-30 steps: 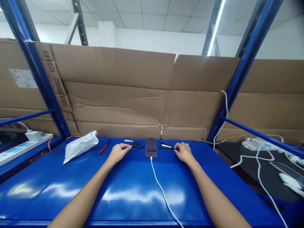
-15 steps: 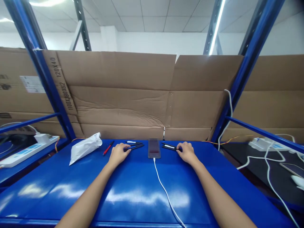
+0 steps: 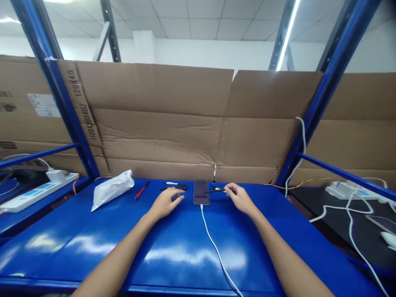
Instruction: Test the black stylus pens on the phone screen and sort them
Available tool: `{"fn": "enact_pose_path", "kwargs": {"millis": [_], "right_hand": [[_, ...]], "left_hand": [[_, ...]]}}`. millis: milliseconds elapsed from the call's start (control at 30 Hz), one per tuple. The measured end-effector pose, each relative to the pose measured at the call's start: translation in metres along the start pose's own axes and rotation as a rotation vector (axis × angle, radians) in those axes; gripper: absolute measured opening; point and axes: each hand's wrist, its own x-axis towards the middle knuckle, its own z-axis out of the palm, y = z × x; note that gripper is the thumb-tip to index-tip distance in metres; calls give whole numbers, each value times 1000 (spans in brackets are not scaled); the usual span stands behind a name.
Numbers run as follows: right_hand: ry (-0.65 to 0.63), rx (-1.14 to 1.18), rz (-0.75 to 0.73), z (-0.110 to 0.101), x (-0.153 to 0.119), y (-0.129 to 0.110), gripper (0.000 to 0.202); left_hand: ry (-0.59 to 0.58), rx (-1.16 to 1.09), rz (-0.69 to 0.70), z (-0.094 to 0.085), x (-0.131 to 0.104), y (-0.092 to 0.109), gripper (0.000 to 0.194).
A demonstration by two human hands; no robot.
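The person's right hand point(image 3: 239, 199) pinches a black pen point(image 3: 214, 191), which points left toward the phone point(image 3: 201, 198); the left hand point(image 3: 165, 204) is empty, relaxed, further pens point(image 3: 182, 187) just beyond it

Bright glare on blue tabletop point(image 3: 173, 233)

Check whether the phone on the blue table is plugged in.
Plugged in: a white cable meets the near edge of the phone. The cable then leaves the picture, so I cannot tell whether the phone is charging.
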Motion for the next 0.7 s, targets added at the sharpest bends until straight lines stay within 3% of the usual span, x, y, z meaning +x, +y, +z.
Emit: {"fn": "enact_pose_path", "kwargs": {"millis": [167, 300, 533, 700], "right_hand": [[-99, 159, -39, 37, -12, -36, 47], [-162, 137, -33, 56, -19, -44, 56], [-302, 185, 49, 49, -22, -45, 62], [-251, 181, -21, 45, -21, -45, 53]], "left_hand": [[-238, -113, 161, 9, -7, 39, 57], [-262, -144, 222, 13, -7, 46, 40], [-154, -106, 148, 13, -6, 33, 38], [-208, -66, 170, 12, -6, 34, 41]]}}
